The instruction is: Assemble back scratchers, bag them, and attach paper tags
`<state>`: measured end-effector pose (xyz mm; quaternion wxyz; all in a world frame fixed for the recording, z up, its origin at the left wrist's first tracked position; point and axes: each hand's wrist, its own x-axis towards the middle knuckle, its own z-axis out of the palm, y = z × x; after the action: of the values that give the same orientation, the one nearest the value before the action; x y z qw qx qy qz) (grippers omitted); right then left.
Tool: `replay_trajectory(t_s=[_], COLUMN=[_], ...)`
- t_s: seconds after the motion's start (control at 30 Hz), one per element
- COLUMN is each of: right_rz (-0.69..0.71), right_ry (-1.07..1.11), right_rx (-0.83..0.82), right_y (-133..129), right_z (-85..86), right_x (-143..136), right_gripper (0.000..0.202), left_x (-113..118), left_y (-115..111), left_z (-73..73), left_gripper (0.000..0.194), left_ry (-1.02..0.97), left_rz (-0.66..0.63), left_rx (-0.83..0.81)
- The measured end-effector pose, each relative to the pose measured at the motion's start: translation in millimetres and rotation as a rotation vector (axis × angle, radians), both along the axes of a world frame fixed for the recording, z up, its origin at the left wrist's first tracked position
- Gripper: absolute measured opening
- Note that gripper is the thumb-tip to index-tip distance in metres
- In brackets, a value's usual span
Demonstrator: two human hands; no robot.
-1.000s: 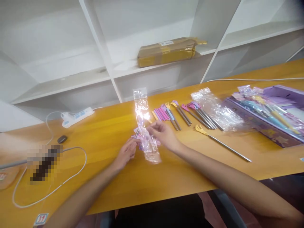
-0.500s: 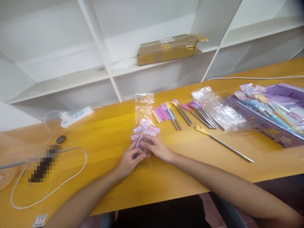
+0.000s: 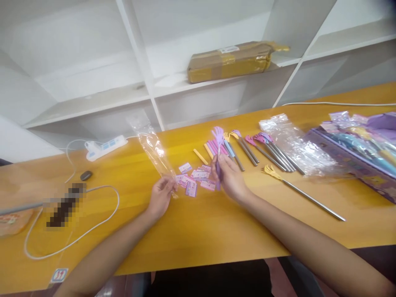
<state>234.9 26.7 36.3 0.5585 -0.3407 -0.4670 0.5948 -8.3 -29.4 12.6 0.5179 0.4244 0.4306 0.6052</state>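
Wood-toned table [image 3: 123, 239]: between far and near edges, my right hand [image 3: 229, 176] grips a purple back scratcher [image 3: 218, 138]; probably light, stiff, best held by its handle. Left hand [image 3: 161, 196] pinches a clear plastic bag's [image 3: 152, 147] near end; likely limp, slippery.

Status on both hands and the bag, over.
Left hand pinching clear bag. Right hand gripping purple back scratcher, outside the bag. Small cards lying between the hands.

We see white shelves [image 3: 93, 103] behind a glossy yellow-brown wooden worktop [image 3: 210, 231]; past its near edge, we glimpse reddish floor [image 3: 277, 275] in dimmer light.
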Motion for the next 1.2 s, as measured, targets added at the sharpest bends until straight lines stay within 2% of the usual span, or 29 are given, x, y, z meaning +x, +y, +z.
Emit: replay_trajectory(t_s=[0.1, 0.17, 0.27, 0.37, 0.57, 0.93, 1.2], right_rz=[0.101, 0.17, 0.351, 0.474, 0.469, 0.445, 0.388], right_ry=[-0.234, -0.41, -0.645, -0.765, -0.86, -0.859, -0.885], right_rx=[0.106, 0.278, 0.501, 0.546, 0.501, 0.515, 0.529], right_y=[-9, -17, -27, -32, -29, -29, -28], right_z=[0.5, -0.8, -1.9, -3.5, -9.5, -13.2, -10.4], right_x=[0, -3, -7, -10, -14, -15, -13], right_gripper=[0.047, 0.05, 0.046, 0.04, 0.04, 0.037, 0.035], left_x=[-8, -13, -18, -21, -19, -10, -16], left_y=[9, 13, 18, 20, 19, 14, 14], left_z=[0.9, 0.3, -1.6, -2.4, -1.9, -2.8, 0.7], left_gripper=[0.043, 0.041, 0.042, 0.041, 0.039, 0.037, 0.038], left_ry=[-0.138, -0.193, -0.231, -0.242, -0.27, -0.317, -0.361], left_rz=[0.088, 0.129, 0.175, 0.194, 0.203, 0.179, 0.177], left_rx=[-0.049, -0.07, -0.075, -0.056, -0.053, -0.087, -0.136])
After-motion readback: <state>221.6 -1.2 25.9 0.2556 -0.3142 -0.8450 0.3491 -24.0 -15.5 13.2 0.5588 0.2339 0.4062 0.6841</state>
